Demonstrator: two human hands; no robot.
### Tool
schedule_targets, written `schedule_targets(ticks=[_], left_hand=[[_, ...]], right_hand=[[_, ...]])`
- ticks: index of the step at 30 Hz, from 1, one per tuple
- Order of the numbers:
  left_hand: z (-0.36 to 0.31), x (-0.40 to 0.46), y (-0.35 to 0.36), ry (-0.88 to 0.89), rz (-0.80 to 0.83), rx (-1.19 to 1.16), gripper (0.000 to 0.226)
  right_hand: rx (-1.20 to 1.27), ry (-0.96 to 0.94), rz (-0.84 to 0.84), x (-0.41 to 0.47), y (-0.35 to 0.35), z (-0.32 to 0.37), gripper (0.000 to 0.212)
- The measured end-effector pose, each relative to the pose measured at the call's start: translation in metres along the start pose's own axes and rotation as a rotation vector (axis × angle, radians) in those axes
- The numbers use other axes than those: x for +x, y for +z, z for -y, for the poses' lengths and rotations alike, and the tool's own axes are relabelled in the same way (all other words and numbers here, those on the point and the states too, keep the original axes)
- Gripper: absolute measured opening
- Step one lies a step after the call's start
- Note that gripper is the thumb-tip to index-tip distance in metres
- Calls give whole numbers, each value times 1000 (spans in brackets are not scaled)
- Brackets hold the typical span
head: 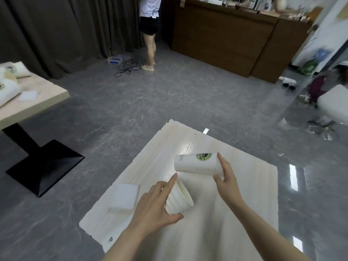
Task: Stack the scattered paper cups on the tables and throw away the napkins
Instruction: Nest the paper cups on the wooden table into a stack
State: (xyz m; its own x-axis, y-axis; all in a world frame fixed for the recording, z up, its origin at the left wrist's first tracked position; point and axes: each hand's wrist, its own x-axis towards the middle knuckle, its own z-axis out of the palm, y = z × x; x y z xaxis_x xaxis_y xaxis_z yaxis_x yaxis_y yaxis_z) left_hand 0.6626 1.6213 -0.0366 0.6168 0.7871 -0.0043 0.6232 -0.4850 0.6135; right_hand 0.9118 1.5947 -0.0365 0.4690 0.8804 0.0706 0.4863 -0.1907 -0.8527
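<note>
Paper cups held in both hands
Left hand [150, 206] grips stack [178, 199]; right hand [226, 178] pinches cup [197, 164]; napkins [125, 195] left of it

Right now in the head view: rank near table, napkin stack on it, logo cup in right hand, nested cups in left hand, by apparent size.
1. Near table
2. Logo cup, held by right hand
3-4. Napkin stack and nested cups, held in left hand: look alike, and the hand hides part of the cups, so unranked.

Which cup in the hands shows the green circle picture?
The single cup in the right hand, held sideways. The nested stack in the left hand looks plain white.
</note>
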Motion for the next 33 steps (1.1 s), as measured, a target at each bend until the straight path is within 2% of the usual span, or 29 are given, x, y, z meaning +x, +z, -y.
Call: schedule_targets(ticks=[8,12,18,23,27,30,33], left_hand=[[-10,-1,14,-7,-11,87,108],[-13,-1,17,-11,-12,93,108],[-24,0,23,15,0,73,107],[-31,-1,23,32,6,53,106],[-36,2,20,51,-15,4,109],[-40,5,14,76,-32,-14,109],[-45,7,9,82,-62,-60,110]], right_hand=[[241,-8,-34,-21,-71,22,70],[370,-14,70,-30,-97,28,63],[286,-56,248,-46,-98,38,61],[276,-65,293,-52,-85,46,65],[258,-116,336,-58,-71,53,59],[270,-149,328,-63,-63,63,51],[278,-121,218,-64,-62,63,54]])
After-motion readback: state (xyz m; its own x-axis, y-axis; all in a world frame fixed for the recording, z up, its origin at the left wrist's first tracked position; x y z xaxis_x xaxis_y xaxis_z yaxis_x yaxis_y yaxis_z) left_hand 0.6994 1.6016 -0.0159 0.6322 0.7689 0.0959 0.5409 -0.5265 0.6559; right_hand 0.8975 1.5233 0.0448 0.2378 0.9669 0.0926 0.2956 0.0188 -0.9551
